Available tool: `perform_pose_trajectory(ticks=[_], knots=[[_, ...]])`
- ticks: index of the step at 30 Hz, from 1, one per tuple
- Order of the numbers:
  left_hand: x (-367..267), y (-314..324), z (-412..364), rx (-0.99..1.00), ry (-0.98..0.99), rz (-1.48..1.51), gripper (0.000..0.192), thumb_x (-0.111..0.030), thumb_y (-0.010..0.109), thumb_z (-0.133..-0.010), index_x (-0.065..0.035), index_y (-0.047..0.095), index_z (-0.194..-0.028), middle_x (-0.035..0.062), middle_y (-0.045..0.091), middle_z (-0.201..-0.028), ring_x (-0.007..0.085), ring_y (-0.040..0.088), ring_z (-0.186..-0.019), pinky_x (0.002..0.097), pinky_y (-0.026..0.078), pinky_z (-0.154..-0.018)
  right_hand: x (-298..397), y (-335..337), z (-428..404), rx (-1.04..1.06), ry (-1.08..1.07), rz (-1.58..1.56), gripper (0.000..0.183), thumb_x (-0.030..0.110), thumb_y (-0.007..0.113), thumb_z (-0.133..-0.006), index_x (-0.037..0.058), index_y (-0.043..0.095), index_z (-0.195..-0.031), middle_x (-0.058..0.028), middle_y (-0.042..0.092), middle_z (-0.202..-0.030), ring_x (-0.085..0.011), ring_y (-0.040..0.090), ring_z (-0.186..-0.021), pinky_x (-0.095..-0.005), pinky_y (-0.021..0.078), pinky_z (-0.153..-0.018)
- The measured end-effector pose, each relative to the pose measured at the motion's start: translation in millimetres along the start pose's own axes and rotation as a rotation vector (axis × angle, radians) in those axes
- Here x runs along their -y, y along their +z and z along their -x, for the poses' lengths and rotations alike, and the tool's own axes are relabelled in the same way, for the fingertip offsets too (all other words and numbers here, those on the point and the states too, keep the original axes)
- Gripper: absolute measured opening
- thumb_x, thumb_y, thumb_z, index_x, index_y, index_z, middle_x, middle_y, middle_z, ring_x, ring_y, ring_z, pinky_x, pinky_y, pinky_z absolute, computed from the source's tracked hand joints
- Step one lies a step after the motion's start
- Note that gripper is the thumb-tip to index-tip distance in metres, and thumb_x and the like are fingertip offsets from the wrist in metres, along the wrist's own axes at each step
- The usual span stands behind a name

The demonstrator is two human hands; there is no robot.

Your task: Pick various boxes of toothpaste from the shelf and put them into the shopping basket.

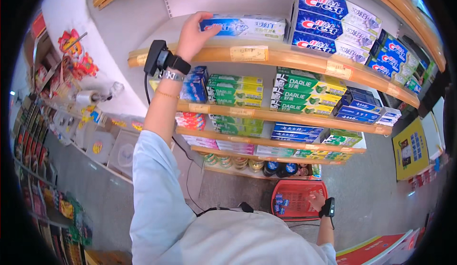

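Observation:
My left hand (200, 33) is raised to the upper shelf, its thumb and fingers closed around the left end of a blue and white Crest toothpaste box (250, 27) that lies on the shelf. Right of that box rises a stack of Crest boxes (317, 24). Low down, my right hand (316, 201) is at the right side of a red plastic shopping basket (275, 213); whether its fingers hold anything cannot be made out. Several small blue packets (280, 204) lie in the basket's left part.
Lower shelves carry Darlie toothpaste boxes (307, 93), dark blue boxes (358, 104) and round jars (271, 167). Wooden shelf edges (285, 56) jut out towards me. A black cable (178, 145) hangs from the left wrist device. Yellow carton (410, 149) stands at right.

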State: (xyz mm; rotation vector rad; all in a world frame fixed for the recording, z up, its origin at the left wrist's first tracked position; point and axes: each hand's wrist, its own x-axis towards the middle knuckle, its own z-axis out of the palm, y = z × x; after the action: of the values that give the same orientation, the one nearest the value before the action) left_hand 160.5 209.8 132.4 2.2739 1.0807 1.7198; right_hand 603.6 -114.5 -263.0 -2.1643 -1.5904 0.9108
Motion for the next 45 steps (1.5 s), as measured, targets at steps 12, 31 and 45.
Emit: perform_pose_trajectory(ticks=[12,31,45], knots=[[45,37,-69,0.448,0.036,-0.092,0.053,-0.029,0.072,-0.054,-0.0037,0.056,-0.098,0.0135,0.056,-0.098,0.0222,0.054,-0.089,0.0279,0.04,-0.08,-10,53,61,-0.188,0.181,-0.143,0.03,0.026,0.061,-0.068,0.0027,0.058,-0.087,-0.0108,0.06,-0.074,-0.0205,0.059,-0.07,-0.0299,0.0457,-0.063],[-108,-56,33,0.35,-0.18,-0.119,0.05,-0.005,0.069,-0.057,-0.003,0.052,-0.104,0.0047,0.055,-0.097,0.0127,0.049,-0.089,0.0247,0.038,-0.08,-14,8,39,-0.051,0.057,-0.106,0.035,0.03,0.058,-0.07,0.0019,0.057,-0.09,-0.0131,0.06,-0.083,-0.0233,0.059,-0.075,-0.0317,0.0461,-0.067],[-123,160,348,0.728,-0.37,0.164,0.052,-0.018,0.077,-0.049,-0.0014,0.057,-0.094,0.0082,0.058,-0.09,0.0185,0.054,-0.085,0.0281,0.042,-0.077,21,-87,50,0.169,-0.598,-0.546,0.063,0.029,0.065,-0.069,-0.0008,0.035,-0.116,-0.0123,0.051,-0.101,-0.0185,0.052,-0.089,-0.0287,0.0452,-0.074]])
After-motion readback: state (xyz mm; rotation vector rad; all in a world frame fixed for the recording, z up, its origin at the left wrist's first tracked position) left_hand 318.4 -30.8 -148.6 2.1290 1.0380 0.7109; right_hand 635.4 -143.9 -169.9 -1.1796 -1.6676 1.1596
